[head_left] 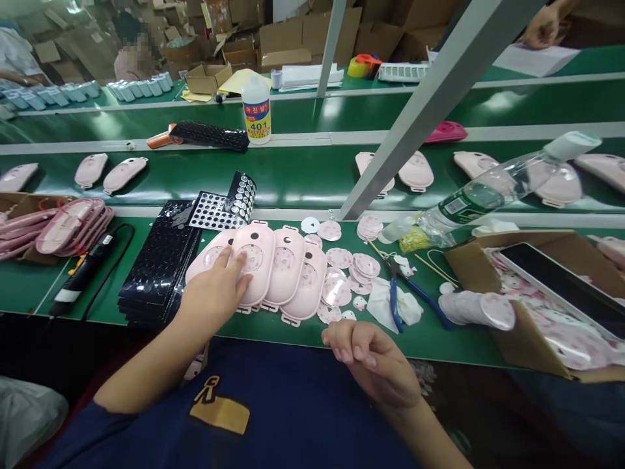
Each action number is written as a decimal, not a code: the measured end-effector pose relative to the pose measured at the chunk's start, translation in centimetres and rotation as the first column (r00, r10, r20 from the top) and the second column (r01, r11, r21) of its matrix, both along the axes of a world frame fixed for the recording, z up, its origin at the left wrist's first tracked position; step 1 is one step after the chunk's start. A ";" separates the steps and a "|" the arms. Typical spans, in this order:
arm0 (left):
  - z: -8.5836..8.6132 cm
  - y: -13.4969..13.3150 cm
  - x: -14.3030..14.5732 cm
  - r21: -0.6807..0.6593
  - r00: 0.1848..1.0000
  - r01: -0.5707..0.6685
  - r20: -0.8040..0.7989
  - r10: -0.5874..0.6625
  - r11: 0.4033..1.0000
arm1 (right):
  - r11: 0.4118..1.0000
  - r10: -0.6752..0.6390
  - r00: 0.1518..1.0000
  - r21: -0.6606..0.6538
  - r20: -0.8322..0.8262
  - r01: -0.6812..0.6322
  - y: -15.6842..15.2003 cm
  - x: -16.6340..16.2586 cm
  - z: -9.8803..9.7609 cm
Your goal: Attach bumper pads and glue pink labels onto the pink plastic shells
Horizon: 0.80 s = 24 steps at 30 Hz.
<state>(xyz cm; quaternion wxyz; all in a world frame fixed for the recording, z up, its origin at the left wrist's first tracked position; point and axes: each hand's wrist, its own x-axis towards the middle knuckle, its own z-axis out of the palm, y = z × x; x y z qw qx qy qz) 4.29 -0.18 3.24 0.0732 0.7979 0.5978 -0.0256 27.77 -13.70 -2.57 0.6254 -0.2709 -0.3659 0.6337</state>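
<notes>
My left hand point(215, 283) lies with spread fingers on the face of a pale pink plastic case point(261, 244), which has a round patterned disc set in it. Several like cases overlap in a row here, among them a right-hand pink case point(312, 286). Just off the table's front edge, my right hand point(374, 358) is closed with curled fingers; whatever they may hold is hidden. Between the hands and further back are round printed stickers point(336, 286), some loose and some in small piles.
Blue-handled pliers point(395, 303) rest on white tissue, near a leaning plastic bottle point(469, 202). A cardboard box point(502, 326) holds printed pieces and a phone point(566, 286). Black sticker sheets point(156, 260) lie left, beside a black tool point(81, 280). A glue bottle point(257, 114) stands behind.
</notes>
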 end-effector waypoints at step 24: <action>1.4 16.4 -2.1 0.081 0.530 -0.237 0.846 0.059 0.968 | 0.947 -0.188 0.980 -0.253 0.066 0.198 -2.1 0.7 -2.8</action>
